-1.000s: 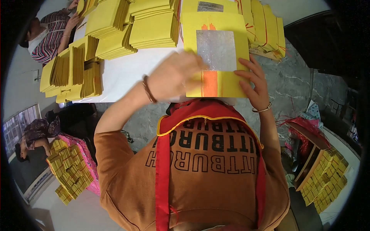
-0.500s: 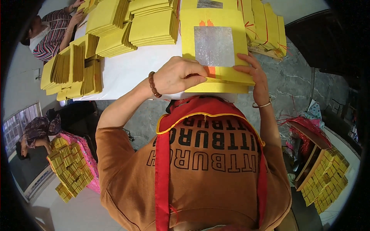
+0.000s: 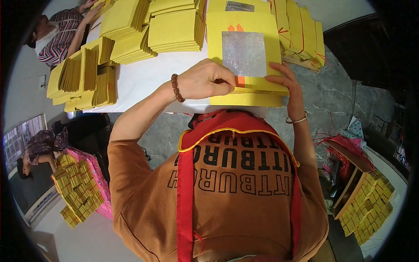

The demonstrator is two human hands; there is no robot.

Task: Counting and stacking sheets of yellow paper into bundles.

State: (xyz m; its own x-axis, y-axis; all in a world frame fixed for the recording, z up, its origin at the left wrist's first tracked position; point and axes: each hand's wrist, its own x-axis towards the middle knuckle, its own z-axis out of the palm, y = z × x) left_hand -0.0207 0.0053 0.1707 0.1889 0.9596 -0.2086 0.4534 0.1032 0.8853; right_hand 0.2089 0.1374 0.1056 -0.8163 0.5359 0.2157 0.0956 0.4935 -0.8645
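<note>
Mostly, yellow paper (image 3: 271,52) lies beyond the left grip (image 3: 206,80).

Left hand (image 3: 206,79) seems pinched; right hand's (image 3: 292,85) fingers extended.

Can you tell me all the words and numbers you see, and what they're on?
Brown sweatshirt: three rows of big capital letters, upside down here, partly covered by the red apron; I won't copy them out.
Yellow paper: no writing I can make out.
Far yellow bundles: too small to tell.
</note>
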